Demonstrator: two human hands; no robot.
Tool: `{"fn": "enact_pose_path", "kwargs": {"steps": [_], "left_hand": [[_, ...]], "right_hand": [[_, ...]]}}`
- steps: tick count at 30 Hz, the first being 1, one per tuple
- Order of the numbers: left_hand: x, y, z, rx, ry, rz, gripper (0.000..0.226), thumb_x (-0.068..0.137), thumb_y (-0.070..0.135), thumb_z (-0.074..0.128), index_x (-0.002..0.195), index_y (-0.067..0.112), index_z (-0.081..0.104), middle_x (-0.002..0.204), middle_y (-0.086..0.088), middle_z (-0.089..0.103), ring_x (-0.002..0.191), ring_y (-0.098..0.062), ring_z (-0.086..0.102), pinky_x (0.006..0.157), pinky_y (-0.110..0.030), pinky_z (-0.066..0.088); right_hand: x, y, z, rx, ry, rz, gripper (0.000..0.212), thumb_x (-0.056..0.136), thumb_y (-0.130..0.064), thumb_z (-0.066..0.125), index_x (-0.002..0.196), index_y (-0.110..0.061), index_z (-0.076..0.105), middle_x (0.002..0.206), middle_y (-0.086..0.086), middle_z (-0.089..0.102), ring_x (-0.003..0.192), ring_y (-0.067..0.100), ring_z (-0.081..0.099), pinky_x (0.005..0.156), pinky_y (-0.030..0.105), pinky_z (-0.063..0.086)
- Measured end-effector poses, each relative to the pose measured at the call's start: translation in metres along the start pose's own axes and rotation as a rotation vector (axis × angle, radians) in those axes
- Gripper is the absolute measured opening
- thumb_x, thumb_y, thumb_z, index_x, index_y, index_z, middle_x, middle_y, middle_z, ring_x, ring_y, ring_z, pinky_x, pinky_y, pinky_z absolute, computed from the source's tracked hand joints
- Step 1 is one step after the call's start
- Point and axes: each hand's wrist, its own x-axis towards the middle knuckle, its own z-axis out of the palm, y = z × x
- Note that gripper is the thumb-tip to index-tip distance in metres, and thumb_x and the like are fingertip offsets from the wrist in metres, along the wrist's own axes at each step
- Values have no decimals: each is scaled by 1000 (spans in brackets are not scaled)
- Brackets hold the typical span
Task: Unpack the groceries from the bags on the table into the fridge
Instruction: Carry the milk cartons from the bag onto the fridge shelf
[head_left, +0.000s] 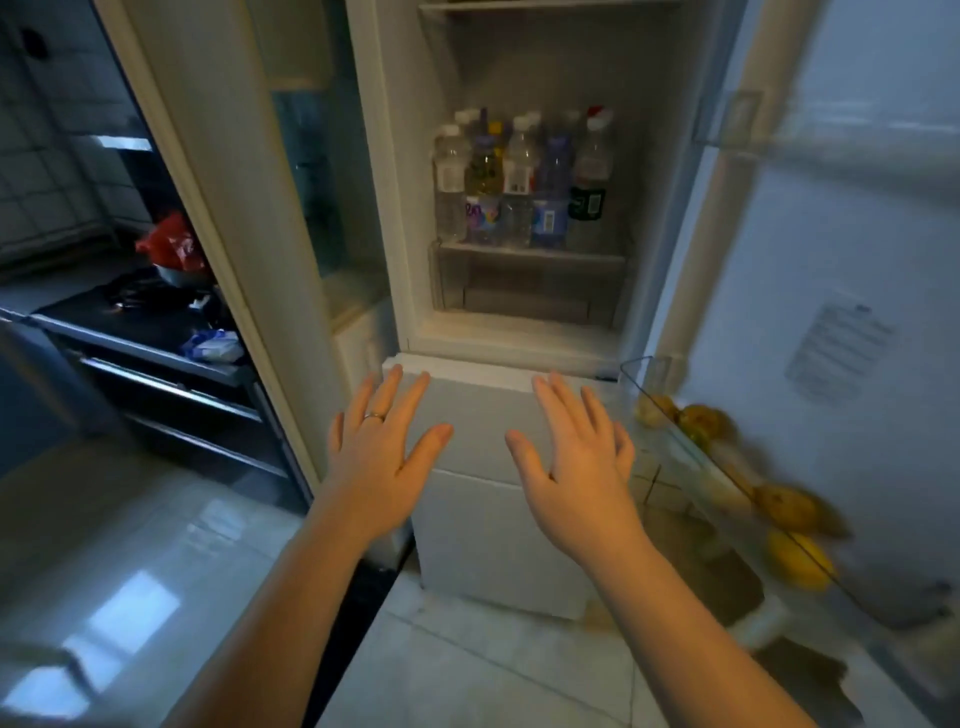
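Observation:
The white fridge (395, 218) stands straight ahead with its upper compartment open. Several plastic bottles (519, 182) stand packed on a shelf inside, above a clear drawer (530, 286). The fridge door (831, 270) swings open on the right; its lower clear rack (691, 452) holds yellow and brownish fruit (789, 509), blurred. My left hand (382, 457) and my right hand (576, 462) are both spread flat, empty, in front of the closed white lower drawer (478, 415). No grocery bag on a table is in view.
A dark kitchen counter (124, 322) lies at the left with a red plastic bag (171, 244), a bowl and a blue-white packet (215, 345). Glossy pale floor tiles (467, 670) stretch below. A door frame (228, 234) separates kitchen and fridge.

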Motion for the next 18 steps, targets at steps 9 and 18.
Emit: {"fn": "enact_pose_path", "kwargs": {"steps": [9,18], "left_hand": [[-165,-1,51,-5,-223,-40,78,88,77,17,157,41,16,168,9,7,155,-19,-1,123,-50,4],[-273,51,100,6,-496,-17,68,96,67,25,157,40,14,168,8,3,154,-16,-7,124,-49,-1]], "right_hand": [[-169,26,28,-68,-157,126,65,101,-57,35,158,-35,13,166,-13,7,153,16,-2,122,48,4],[-298,82,18,-119,-251,237,63,101,-57,34,157,-35,15,165,-13,10,153,17,0,121,47,3]]}}
